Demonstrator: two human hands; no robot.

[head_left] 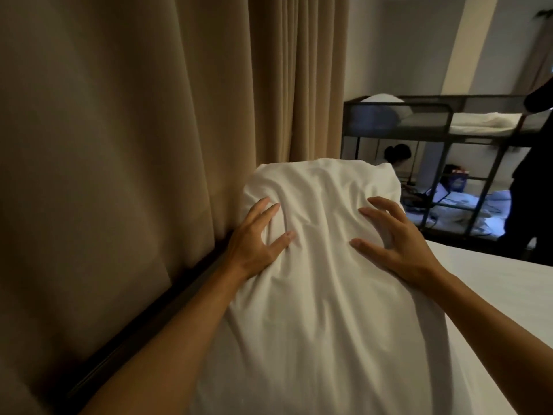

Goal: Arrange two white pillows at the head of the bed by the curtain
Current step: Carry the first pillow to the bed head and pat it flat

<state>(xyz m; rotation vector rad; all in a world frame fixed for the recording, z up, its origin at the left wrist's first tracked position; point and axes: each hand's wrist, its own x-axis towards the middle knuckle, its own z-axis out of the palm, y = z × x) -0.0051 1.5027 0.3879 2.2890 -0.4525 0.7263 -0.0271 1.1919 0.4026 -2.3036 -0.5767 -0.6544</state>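
A rumpled white pillow (323, 265) lies along the bed (493, 295) edge beside the tan curtain (119, 145) at nine o'clock. The left hand (254, 244) and right hand (395, 244) press on it, fingers spread and curled into the fabric, closed on nothing. A bunk bed (443, 121) stands at two o'clock.

So the bed (493, 295) runs from the bottom center out to the right edge of the frame, covered in a smooth white sheet. Lying right on it is one crumpled white pillow (323, 280), center frame, along the bed's dark left rail (167, 307).
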